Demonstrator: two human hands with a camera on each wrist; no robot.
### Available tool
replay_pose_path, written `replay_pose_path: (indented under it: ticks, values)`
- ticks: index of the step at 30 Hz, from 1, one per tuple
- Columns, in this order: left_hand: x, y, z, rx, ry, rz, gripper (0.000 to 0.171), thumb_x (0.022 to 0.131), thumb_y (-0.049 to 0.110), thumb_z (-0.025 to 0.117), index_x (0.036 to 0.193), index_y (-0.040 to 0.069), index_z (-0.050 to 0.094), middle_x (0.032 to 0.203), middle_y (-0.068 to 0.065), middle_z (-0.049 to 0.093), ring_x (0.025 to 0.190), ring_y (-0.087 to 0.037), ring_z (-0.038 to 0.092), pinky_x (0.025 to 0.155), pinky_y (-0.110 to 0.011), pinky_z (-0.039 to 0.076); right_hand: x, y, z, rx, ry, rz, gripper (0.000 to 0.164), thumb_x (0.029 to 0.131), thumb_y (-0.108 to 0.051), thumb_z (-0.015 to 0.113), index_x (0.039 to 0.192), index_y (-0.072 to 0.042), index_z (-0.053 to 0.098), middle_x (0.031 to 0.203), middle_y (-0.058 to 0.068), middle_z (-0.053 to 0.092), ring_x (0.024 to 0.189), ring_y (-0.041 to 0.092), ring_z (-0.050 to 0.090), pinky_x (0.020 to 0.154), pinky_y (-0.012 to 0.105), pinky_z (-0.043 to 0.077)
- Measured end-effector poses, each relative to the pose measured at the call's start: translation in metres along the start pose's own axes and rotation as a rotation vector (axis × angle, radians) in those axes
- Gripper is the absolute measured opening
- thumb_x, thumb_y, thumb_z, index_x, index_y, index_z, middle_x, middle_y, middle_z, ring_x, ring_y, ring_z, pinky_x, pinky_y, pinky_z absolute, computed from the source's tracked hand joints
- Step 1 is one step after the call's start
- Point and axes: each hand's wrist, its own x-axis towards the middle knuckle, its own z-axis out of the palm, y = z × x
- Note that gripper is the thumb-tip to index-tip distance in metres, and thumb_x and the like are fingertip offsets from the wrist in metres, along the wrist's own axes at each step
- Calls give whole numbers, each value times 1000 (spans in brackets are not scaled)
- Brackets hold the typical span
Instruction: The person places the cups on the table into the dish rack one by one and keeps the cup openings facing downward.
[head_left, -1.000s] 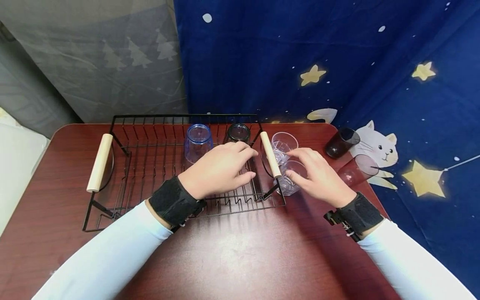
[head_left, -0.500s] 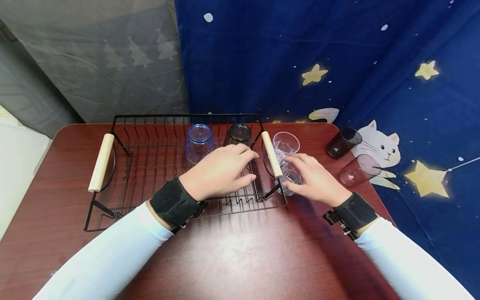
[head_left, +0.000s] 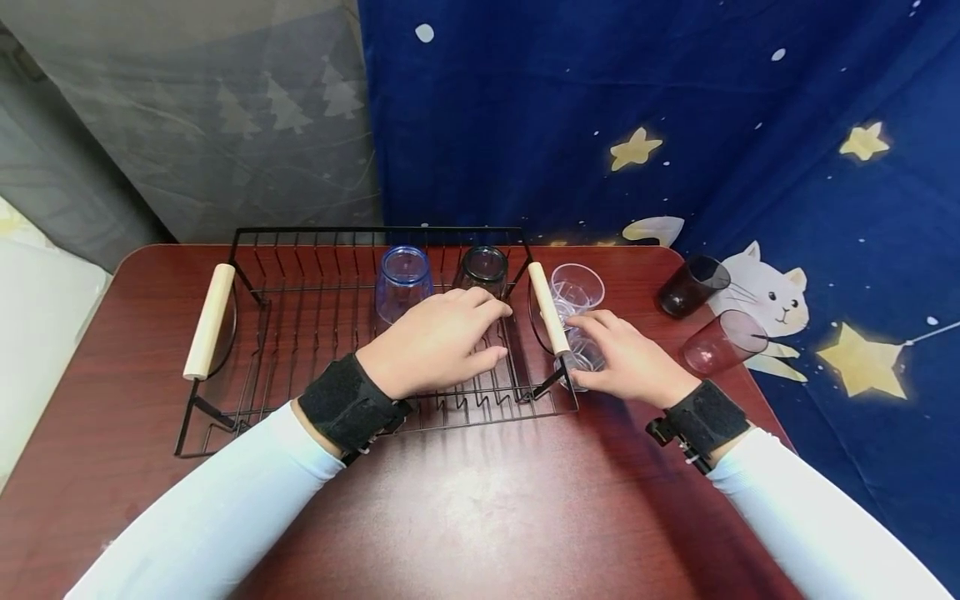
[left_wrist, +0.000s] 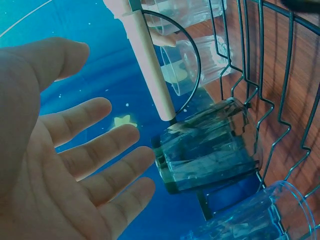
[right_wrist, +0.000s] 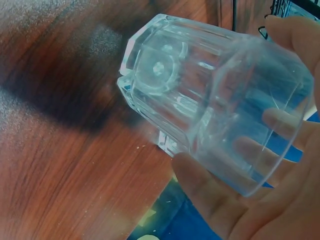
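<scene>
My left hand (head_left: 442, 337) hovers over the black wire dish rack (head_left: 315, 333), fingers loosely extended and holding nothing. In the left wrist view its palm faces an upside-down dark glass (left_wrist: 205, 150) in the rack. Beside that glass, a blue glass (head_left: 403, 283) also stands upside down. Just outside the rack's right handle, my right hand (head_left: 633, 358) has thumb and fingers around the nearer clear faceted glass (right_wrist: 195, 95), which stands upright on the table. Right behind it is another upright clear glass (head_left: 577, 287).
The rack has wooden handles on its left (head_left: 210, 321) and right (head_left: 549, 308) ends. Near the table's right edge stand a dark tumbler (head_left: 692, 286) and a reddish tumbler (head_left: 723, 342). A blue star-patterned curtain (head_left: 525, 108) hangs behind the table.
My right hand has moved slightly left and its fingers have drawn in around the nearer clear glass. My left hand has barely moved. The head view has shifted a little.
</scene>
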Motion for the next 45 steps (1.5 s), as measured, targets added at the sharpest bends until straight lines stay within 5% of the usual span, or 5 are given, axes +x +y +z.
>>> replay_pose_path:
  ticks: [12, 25, 31, 38, 45]
  values:
    - [-5, -4, -3, -40, -10, -28, 48, 98, 40, 61, 136, 12, 59, 130, -6, 60, 115, -21, 61, 97, -40, 51, -10, 3, -6, -5, 70, 6, 72, 76, -40, 84, 137, -13, 57, 124, 11, 57, 111, 27, 58, 91, 48, 51]
    - [-6, -4, -5, -26, -13, -37, 48, 98, 42, 60, 136, 12, 58, 131, -6, 60, 116, -22, 61, 95, -40, 52, -21, -4, -49, -24, 183, 5, 76, 74, -33, 86, 139, -8, 54, 131, 14, 55, 119, 28, 53, 96, 49, 47]
    - [-6, -2, -6, -24, -10, -38, 50, 98, 42, 60, 138, 12, 57, 132, -6, 59, 118, -22, 60, 96, -40, 52, -23, -13, -67, -69, 323, -43, 78, 69, -34, 88, 136, -10, 57, 130, 12, 56, 114, 29, 55, 91, 47, 46]
    - [-7, -2, -9, -23, 0, -43, 53, 98, 42, 59, 141, 11, 54, 134, -7, 58, 118, -22, 60, 97, -40, 51, -19, -31, -85, -28, 486, -116, 79, 66, -30, 87, 137, -13, 59, 133, 11, 57, 107, 25, 58, 83, 30, 45]
    - [-6, -2, -10, -39, 4, -44, 58, 97, 43, 61, 144, 11, 50, 135, -7, 57, 119, -23, 60, 97, -40, 51, -10, -60, -85, 78, 518, -207, 81, 63, -24, 89, 137, -9, 58, 135, 13, 55, 115, 24, 54, 90, 9, 40]
